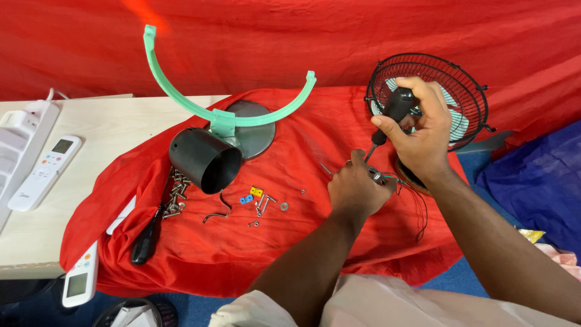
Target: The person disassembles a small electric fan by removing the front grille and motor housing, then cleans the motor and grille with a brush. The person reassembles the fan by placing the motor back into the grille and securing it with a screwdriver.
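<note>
Red cloth [315, 242] covers the near end of a pale table [109, 121], and the person's two hands work over its right part. The right hand [423, 136] is wrapped closed around the black handle of a screwdriver [393, 112], whose shaft slants down and left to a small metal part [378, 177]. The left hand [357, 188] is curled shut over that part, pinching it at the fingertips just below the screwdriver tip; thin black wires [417, 209] trail from it to the right. Just behind the right hand stands a black wire fan guard [469, 91] with pale green blades inside.

To the left lie a black cylindrical housing [203, 158] on its side, a mint-green curved bracket [224, 115] rising from a grey round base [257, 130], a heap of screws [177, 197], a second black-handled screwdriver [148, 236], and small blue and yellow clips [251, 195]. Two white remote controls [45, 172] and a white power strip [21, 136] rest at the left edge.
</note>
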